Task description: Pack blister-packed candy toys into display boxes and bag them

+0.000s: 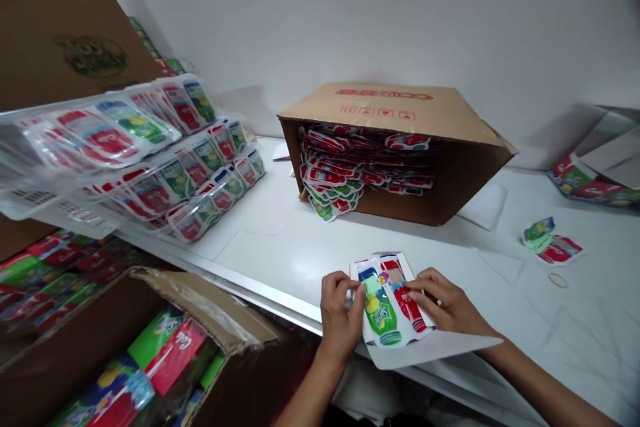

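Observation:
My left hand (341,310) and my right hand (445,305) both pinch a small printed card pack (387,300) with a green bottle and a red bottle pictured on it. The pack lies on a white sheet (435,350) at the near edge of the white table (280,247). My left fingers grip its left edge, and my right fingers press on its right side near the red bottle.
An open cardboard box (395,147) on its side holds stacked packs at the table's middle. Clear-wrapped packs (150,147) lie stacked on the left. A carton of coloured packs (150,353) stands below left. Loose packs (553,243) and a rubber band (558,279) lie at right.

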`<state>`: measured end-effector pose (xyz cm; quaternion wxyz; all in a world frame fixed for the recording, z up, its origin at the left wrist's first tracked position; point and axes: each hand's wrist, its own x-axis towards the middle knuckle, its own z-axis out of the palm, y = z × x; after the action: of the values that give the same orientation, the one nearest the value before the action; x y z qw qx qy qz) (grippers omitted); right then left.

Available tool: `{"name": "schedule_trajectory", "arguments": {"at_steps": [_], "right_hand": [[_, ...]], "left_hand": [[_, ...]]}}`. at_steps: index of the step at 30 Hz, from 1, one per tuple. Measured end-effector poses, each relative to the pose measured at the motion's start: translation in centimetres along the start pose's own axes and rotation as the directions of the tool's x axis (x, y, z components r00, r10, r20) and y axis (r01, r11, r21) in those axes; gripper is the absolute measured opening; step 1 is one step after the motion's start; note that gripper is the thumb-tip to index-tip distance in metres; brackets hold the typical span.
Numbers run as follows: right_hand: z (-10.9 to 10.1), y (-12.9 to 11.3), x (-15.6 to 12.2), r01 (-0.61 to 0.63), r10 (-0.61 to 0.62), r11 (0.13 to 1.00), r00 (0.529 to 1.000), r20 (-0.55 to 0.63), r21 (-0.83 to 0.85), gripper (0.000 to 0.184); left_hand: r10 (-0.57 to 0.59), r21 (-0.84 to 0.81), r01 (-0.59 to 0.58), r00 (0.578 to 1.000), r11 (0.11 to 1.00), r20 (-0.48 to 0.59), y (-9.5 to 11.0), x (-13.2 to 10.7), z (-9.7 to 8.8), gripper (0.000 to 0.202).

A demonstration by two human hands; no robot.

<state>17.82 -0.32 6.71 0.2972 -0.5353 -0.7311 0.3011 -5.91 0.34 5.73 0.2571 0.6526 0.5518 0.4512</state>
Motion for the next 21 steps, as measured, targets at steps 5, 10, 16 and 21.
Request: {"name": "schedule_trajectory", "arguments": {"at_steps": [5,10,16,21], "right_hand": [[-4.9,-0.4,-1.4,0.109,-0.103,0.994,0.924,0.369,0.007,0.048],[-4.1,-0.5,-1.9,0.068,-0.072,0.997,0.946,0.316,0.023,0.045],[0.2,0.7,-0.9,-0.303,0.305,0.932,0.952,0.023,0.197,0.058],[0.1,1.8,-1.2,-0.239,0.23,0.968,0.966,0.115,0.07,0.057]], "left_hand": [[0.176,-0.017,-0.19,0.872,0.982,0.456,1.4,-0.1,-4.3,0.065],[0.107,-0.047,-0.096,0.85,0.994,0.516,2.7,-0.5,-4.9,0.09],[-0.08,-0.178,0.123,0.969,0.976,0.234,1.1,-1.6,-1.4,0.044],[-0.284,-0.336,0.346,0.933,0.876,0.222,-0.4,-0.9,0.0,0.081]]}}
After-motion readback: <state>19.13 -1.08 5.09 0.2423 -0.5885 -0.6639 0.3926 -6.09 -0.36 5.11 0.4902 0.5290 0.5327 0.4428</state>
